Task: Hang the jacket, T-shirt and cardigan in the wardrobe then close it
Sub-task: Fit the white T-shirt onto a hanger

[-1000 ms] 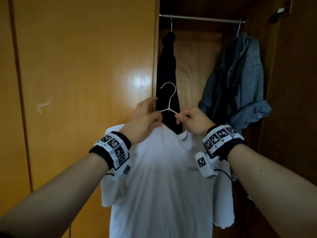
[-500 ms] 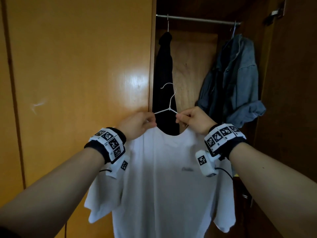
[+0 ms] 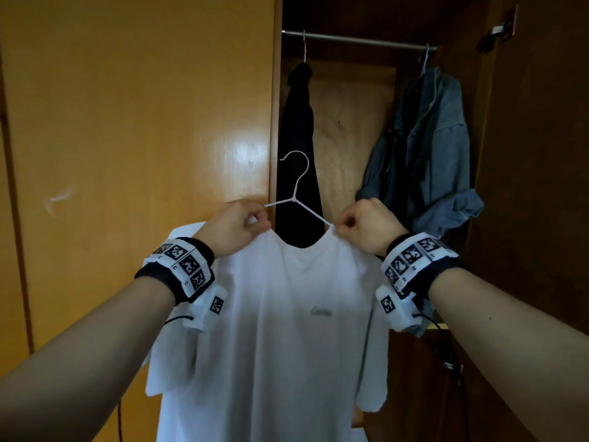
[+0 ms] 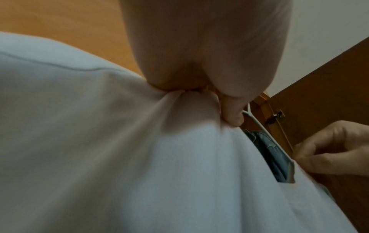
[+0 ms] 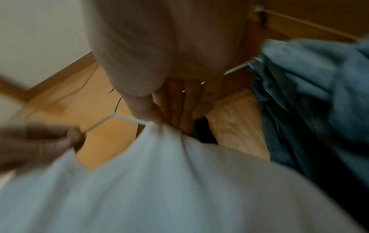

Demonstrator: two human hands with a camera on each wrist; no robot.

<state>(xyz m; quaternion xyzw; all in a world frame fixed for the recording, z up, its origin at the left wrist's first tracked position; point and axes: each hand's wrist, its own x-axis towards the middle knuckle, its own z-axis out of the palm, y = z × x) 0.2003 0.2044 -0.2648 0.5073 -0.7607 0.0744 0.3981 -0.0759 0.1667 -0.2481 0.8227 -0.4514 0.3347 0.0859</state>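
Note:
A white T-shirt (image 3: 280, 339) hangs on a white wire hanger (image 3: 296, 189) held up in front of the open wardrobe. My left hand (image 3: 236, 228) pinches the shirt's left shoulder by the collar (image 4: 191, 100). My right hand (image 3: 366, 228) pinches the right shoulder and hanger arm (image 5: 151, 121). The hanger's hook points up, well below the rail (image 3: 360, 41). On the rail hang a black cardigan (image 3: 298, 148) at the left and a blue denim jacket (image 3: 427, 154) at the right.
The closed orange wardrobe door (image 3: 137, 138) fills the left. The dark open door (image 3: 535, 186) stands at the right with a hinge (image 3: 497, 30) near its top. Bare rail shows between the cardigan and the jacket.
Both hands have slid apart along the hanger arms, spreading the collar and shoulders of the T-shirt over them. The shirt now hangs flatter and wider.

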